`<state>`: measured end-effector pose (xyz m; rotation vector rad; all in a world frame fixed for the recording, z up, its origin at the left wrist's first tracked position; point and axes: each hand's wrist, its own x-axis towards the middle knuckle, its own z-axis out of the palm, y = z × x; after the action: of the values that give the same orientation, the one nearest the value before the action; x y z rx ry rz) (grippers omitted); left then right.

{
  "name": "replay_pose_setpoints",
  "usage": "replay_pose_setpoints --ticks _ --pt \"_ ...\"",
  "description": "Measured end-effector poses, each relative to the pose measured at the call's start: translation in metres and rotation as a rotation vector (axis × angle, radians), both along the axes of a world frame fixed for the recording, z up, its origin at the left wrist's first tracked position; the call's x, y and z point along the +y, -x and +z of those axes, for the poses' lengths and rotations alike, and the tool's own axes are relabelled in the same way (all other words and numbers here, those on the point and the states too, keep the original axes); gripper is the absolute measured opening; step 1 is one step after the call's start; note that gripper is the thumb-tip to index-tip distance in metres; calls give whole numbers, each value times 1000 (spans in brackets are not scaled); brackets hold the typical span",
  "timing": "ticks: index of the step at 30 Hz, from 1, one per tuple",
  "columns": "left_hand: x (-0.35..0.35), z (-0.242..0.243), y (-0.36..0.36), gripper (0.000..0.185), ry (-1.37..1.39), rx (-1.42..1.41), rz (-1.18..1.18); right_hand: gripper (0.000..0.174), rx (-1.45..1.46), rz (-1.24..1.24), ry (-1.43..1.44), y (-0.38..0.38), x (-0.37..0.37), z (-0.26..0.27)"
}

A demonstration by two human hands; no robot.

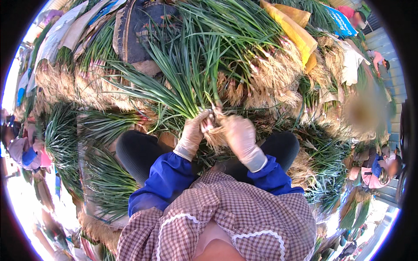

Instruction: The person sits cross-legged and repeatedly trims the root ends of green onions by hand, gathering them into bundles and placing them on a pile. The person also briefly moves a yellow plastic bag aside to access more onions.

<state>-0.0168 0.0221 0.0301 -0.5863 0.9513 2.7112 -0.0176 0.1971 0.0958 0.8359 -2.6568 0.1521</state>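
Between my knees, my left hand [195, 130], in a pale thin glove, is closed around the lower stems of a bunch of green onions [178, 88]. Their long green leaves fan up and to the left, while pinkish-white bulbs and straw-coloured roots [215, 137] hang below the grip. My right hand [240, 135], gloved as well and blurred, is at the roots and base of the stems, close beside the left. A separate stalk [215, 88] stands upright at its fingertips; whether the fingers grip it cannot be told.
Piled green onions [267, 65] with matted roots lie ahead. A dark printed sack [147, 32] and a yellow sheet [294, 29] lie on the heaps. More bundles [107, 186] are at left and right. Other people sit at the far left [29, 153] and far right [375, 169].
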Motion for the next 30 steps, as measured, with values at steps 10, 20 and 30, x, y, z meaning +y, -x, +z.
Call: replay_pose_setpoints --ticks 10,20,30 --pt "-32 10 -27 27 -78 47 -254 47 -1364 -100 1173 37 -46 -36" --pt "-23 44 -34 17 305 -34 -299 24 -457 -199 589 -2 -45 -64" --pt "-81 34 -30 18 564 -159 -309 34 -477 -224 705 7 -26 -17"
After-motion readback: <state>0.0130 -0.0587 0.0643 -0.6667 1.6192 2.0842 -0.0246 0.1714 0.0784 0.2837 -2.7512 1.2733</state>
